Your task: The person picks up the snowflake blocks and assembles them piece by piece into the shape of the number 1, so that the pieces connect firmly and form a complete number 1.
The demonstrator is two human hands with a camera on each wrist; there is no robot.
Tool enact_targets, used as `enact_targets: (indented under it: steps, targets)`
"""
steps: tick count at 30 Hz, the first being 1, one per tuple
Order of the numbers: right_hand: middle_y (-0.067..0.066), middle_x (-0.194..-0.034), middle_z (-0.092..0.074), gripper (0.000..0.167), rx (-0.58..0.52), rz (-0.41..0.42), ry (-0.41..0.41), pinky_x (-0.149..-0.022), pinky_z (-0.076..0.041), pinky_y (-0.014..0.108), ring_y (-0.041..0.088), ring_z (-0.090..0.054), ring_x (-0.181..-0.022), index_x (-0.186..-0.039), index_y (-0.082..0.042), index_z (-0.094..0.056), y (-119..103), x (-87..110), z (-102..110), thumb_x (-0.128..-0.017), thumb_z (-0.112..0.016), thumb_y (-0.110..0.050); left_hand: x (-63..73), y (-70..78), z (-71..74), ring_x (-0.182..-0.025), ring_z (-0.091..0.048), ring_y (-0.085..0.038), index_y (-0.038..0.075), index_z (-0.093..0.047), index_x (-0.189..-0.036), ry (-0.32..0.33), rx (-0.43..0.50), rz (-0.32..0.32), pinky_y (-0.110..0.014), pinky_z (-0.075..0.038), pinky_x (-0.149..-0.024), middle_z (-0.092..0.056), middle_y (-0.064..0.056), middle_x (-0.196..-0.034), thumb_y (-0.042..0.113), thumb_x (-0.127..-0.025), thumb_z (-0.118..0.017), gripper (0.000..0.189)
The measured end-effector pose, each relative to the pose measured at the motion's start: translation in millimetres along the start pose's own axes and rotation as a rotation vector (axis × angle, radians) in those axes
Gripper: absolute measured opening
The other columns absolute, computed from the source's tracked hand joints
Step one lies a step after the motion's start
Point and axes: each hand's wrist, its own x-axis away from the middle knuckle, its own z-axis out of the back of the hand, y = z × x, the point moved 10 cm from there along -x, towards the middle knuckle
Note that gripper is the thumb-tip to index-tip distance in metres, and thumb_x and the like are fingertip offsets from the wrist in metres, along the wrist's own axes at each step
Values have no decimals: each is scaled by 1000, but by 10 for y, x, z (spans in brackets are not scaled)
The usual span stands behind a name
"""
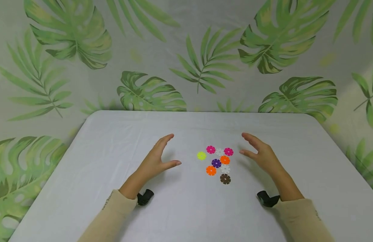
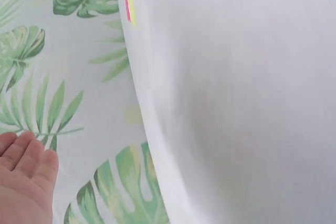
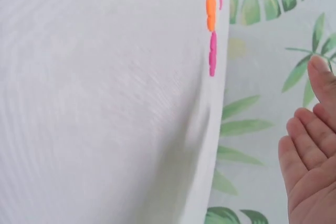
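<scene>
Both hands hover over the white table, apart from the small notched plastic discs lying between them. To the left of the discs is the left hand [image 1: 156, 158], fingers extended and thumb spread away. On the other side the right hand [image 1: 262, 153] mirrors it, fingers extended. Nothing is in either palm. The group has a yellow-green disc [image 1: 201, 155] nearest the left hand, a pink disc [image 1: 210, 149] at the back and another pink disc [image 1: 229, 152] toward the right hand. A purple disc [image 1: 216, 163], orange disc [image 1: 211, 170], white disc [image 1: 225, 168] and brown disc [image 1: 225, 179] lie closer in front.
A white cloth covers the table [image 1: 186, 208], whose far corners are rounded. Behind it hangs a pale backdrop [image 1: 156, 50] with green leaf prints. A black wrist device [image 1: 145, 197] shows at the left sleeve, and a similar black device [image 1: 267, 199] at the right sleeve.
</scene>
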Motion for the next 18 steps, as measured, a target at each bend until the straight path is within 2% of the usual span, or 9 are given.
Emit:
enact_targets:
  steps: [3,7,14,18]
  targets:
    - [16,-133,-43,63,-40,-23,-8,-93,-34,44,36,-38,-121,-134,-4,-40,29,-2,-58,-79,-70,-15,-30,43,-85,-126,-31,-20,7,-28,-139,1,80,1,-39,-29,-100,-32,-3,-139,31,-74,-74,83]
    - [15,-132,-44,62,-75,-32,-7,-94,-33,41,34,-38,-121,-133,-5,-41,39,-15,-114,-79,-69,-19,-68,86,-202,-126,-32,-18,7,-31,-138,-5,140,-8,-35,-28,-101,-34,-3,-139,28,-73,-75,81]
    - [14,-130,-46,59,-133,-41,-22,-95,-33,37,30,-39,-121,-131,-2,-43,68,-46,-203,-79,-69,-13,-124,74,-351,-125,-33,-13,9,-33,-137,-1,166,2,-32,-28,-101,-37,0,-137,25,-73,-75,78]
    - [16,-130,-46,57,-159,-75,-40,-95,-32,39,31,-39,-121,-130,-2,-43,140,-50,-267,-80,-68,-14,-146,52,-431,-123,-36,-15,7,-36,-136,-2,158,2,-33,-30,-100,-40,-1,-135,24,-74,-75,76]
